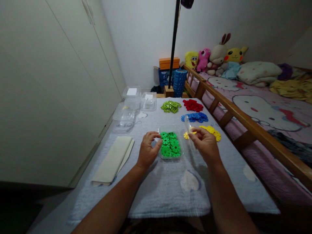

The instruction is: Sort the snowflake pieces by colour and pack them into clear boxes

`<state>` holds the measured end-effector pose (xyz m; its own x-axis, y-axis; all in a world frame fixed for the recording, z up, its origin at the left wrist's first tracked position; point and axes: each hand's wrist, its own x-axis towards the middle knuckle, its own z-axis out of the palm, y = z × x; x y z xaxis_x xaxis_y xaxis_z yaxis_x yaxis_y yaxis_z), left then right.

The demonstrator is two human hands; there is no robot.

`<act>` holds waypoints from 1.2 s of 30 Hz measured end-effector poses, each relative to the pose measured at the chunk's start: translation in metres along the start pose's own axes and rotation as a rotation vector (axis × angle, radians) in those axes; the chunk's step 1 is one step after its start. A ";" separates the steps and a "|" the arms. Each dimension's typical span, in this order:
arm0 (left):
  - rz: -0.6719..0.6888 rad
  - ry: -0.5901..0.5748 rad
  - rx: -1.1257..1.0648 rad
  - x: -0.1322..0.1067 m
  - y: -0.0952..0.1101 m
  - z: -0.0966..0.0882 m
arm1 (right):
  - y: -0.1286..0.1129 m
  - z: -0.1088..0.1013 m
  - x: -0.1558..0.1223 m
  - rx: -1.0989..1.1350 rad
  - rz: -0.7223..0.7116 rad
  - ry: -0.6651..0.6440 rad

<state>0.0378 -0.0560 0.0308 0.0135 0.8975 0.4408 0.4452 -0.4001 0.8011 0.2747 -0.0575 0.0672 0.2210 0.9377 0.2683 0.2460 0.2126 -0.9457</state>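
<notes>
As one grips lid (188, 124), tray (170, 158) lies between hands (147, 149) (206, 143)

Soft, even room light from overhead; dim toward the lower corners, wide-lens bending at the edges, faint shadows beneath the forearms.

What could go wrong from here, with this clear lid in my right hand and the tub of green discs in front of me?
1. The green discs look heaped to the rim of the clear tub, so pressing the clear lid down might jam or spill some.
2. The right hand holds the lid beside the yellow discs, so a slip could scatter that pile.
</notes>
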 end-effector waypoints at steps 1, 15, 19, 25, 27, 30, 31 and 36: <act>-0.004 -0.007 -0.010 0.000 0.001 0.000 | -0.006 0.004 0.000 -0.093 -0.035 -0.038; -0.300 -0.002 -0.231 0.007 -0.012 0.003 | -0.042 0.094 -0.019 -1.088 -0.262 -0.393; -0.442 -0.006 -0.392 0.009 -0.018 0.006 | -0.049 0.095 -0.020 -1.014 -0.245 -0.499; -0.582 0.004 -0.533 0.008 -0.013 0.007 | -0.036 0.054 0.001 -0.704 -0.156 -0.291; -0.598 0.002 -0.516 0.007 -0.010 0.007 | -0.023 0.038 0.008 -0.715 -0.156 -0.171; -0.596 -0.035 -0.484 0.006 -0.009 0.007 | -0.004 0.024 0.011 -0.748 -0.118 -0.141; -0.591 -0.047 -0.474 0.006 -0.009 0.007 | 0.001 0.023 0.010 -0.737 -0.078 -0.166; -0.586 -0.074 -0.462 0.005 -0.010 0.009 | 0.013 0.029 0.001 -0.588 0.061 -0.223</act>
<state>0.0415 -0.0457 0.0217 -0.0433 0.9911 -0.1259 -0.0233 0.1249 0.9919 0.2512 -0.0458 0.0499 0.0645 0.9915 0.1127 0.7307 0.0300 -0.6820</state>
